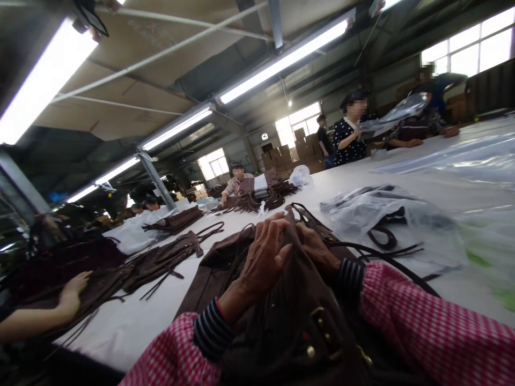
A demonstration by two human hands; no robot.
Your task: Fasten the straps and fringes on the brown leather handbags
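Observation:
A dark brown handbag with brass-coloured buckles lies in front of me, its upper edge pulled up into a peak. My left hand is closed over that edge, fingers bent and thumb towards the raised fabric. On the other side of the peak, my right hand grips the same bag, its fingertips hidden behind the cloth. A long dark strap runs out past my right sleeve.
More brown bags lie along the table at left, where another person's hand rests. A clear plastic bag with dark straps lies right. Co-workers stand across the table; one holds plastic film. Another sits behind stacked bags.

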